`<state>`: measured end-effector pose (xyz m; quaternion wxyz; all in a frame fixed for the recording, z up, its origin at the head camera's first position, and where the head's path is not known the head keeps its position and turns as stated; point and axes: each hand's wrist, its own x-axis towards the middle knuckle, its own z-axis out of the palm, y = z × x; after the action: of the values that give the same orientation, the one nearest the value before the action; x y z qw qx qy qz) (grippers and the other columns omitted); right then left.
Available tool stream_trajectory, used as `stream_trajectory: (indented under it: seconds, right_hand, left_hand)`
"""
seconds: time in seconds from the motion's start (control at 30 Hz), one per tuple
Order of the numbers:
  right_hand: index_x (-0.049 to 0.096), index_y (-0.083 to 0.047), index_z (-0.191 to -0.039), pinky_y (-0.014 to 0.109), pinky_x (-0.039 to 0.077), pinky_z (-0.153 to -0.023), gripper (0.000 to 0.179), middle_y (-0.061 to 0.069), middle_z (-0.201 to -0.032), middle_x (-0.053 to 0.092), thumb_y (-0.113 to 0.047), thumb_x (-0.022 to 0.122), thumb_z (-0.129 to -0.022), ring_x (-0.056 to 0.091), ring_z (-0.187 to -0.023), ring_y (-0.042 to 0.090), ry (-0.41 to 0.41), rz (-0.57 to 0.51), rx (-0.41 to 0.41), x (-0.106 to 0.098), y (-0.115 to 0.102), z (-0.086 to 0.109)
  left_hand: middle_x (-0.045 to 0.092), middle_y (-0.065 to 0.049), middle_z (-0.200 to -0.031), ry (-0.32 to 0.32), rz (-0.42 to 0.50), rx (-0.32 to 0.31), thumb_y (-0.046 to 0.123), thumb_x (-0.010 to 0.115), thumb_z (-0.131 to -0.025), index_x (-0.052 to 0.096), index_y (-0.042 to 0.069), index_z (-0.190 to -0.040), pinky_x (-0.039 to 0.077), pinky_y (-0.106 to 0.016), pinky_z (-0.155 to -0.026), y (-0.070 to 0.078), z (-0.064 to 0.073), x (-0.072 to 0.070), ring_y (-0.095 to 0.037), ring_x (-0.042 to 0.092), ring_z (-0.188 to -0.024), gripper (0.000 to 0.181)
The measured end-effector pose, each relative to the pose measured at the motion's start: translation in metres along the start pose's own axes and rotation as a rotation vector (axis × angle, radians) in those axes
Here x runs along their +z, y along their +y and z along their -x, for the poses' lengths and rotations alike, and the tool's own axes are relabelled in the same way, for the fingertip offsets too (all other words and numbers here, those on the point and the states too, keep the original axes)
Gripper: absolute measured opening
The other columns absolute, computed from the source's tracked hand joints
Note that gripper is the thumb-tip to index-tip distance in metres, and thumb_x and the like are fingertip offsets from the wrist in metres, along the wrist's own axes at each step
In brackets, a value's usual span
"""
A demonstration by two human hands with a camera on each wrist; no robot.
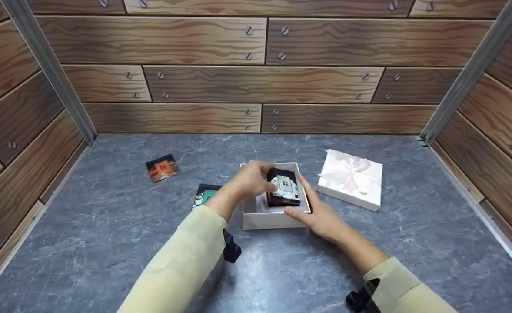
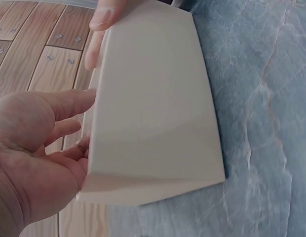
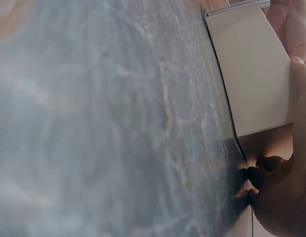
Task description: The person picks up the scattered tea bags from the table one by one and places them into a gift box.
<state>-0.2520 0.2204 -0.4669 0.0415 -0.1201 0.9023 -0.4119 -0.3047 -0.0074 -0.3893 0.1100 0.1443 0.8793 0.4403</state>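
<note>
An uncovered white gift box point(image 1: 269, 221) stands on the table, with a dark square packet point(image 1: 287, 184) bearing a white-and-grey print inside its right part. My left hand point(image 1: 252, 177) reaches over the box's left side and holds the packet's left edge between thumb and index finger. In the left wrist view, the box wall hides those fingertips. My right hand point(image 1: 321, 215) grips the box's right side, thumb over the front right corner and fingers along the outer wall. Just left of the box, a black-and-teal packet point(image 1: 204, 195) lies partly behind my left forearm.
The white box lid point(image 1: 354, 180), topped with a pale ribbon bow point(image 1: 355, 167), lies right of the box. Farther left is a black-and-orange packet point(image 1: 163, 168). Wood-patterned walls point(image 1: 264, 87) enclose the grey marbled tabletop point(image 1: 108, 243) at the back and sides.
</note>
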Motion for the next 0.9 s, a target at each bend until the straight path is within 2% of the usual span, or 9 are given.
stream_trajectory:
  seconds: [0.2,0.4,0.53,0.67,0.77,0.9]
  right_hand:
    - [0.008,-0.036,-0.172,0.072,0.037,-0.112,0.103,0.035,-0.161,0.038,-0.061,0.071,-0.095,0.049,-0.136,0.058,-0.007,0.010,0.015,0.000,-0.002,0.000]
    - [0.009,-0.036,-0.172,0.072,0.037,-0.111,0.102,0.037,-0.159,0.039,-0.062,0.071,-0.094,0.049,-0.135,0.059,-0.003,0.033,0.013,-0.001,-0.001,0.000]
    - [0.009,-0.037,-0.172,0.073,0.036,-0.112,0.102,0.036,-0.160,0.037,-0.061,0.071,-0.095,0.048,-0.136,0.060,-0.004,0.027,0.007,0.001,0.001,0.000]
    - [0.009,-0.037,-0.172,0.074,0.036,-0.112,0.102,0.035,-0.162,0.036,-0.061,0.071,-0.095,0.047,-0.136,0.060,-0.003,0.022,0.005,0.001,0.002,0.001]
    - [0.009,-0.037,-0.172,0.074,0.035,-0.111,0.102,0.036,-0.162,0.035,-0.062,0.071,-0.095,0.047,-0.136,0.061,-0.004,0.024,0.006,0.000,0.002,0.001]
    - [0.008,-0.038,-0.171,0.076,0.035,-0.110,0.102,0.036,-0.162,0.035,-0.062,0.071,-0.095,0.046,-0.135,0.063,-0.006,0.034,0.005,0.000,0.000,0.000]
  left_hand:
    - [0.057,-0.016,-0.152,0.027,0.019,-0.011,0.011,0.081,-0.092,0.053,0.007,-0.155,0.040,-0.049,-0.119,0.002,0.010,-0.024,-0.036,0.049,-0.144,0.069]
    - [0.056,-0.015,-0.154,0.097,0.100,0.025,0.010,0.077,-0.096,0.049,0.010,-0.159,0.056,-0.040,-0.102,-0.005,0.024,-0.064,-0.030,0.066,-0.121,0.069]
    - [0.057,-0.014,-0.152,0.163,0.123,0.020,0.013,0.077,-0.098,0.050,0.013,-0.159,0.058,-0.039,-0.096,-0.021,0.036,-0.095,-0.029,0.066,-0.119,0.067]
    - [0.058,-0.016,-0.149,0.230,0.160,0.007,0.014,0.076,-0.100,0.053,0.011,-0.156,0.056,-0.045,-0.101,-0.042,0.050,-0.118,-0.035,0.062,-0.128,0.061]
    - [0.060,-0.018,-0.148,0.269,0.187,-0.002,0.015,0.075,-0.100,0.055,0.008,-0.155,0.054,-0.046,-0.105,-0.060,0.058,-0.128,-0.037,0.058,-0.133,0.059]
    - [0.058,-0.021,-0.149,0.268,0.216,-0.025,0.015,0.076,-0.099,0.053,0.005,-0.155,0.052,-0.046,-0.108,-0.085,0.067,-0.131,-0.037,0.057,-0.135,0.061]
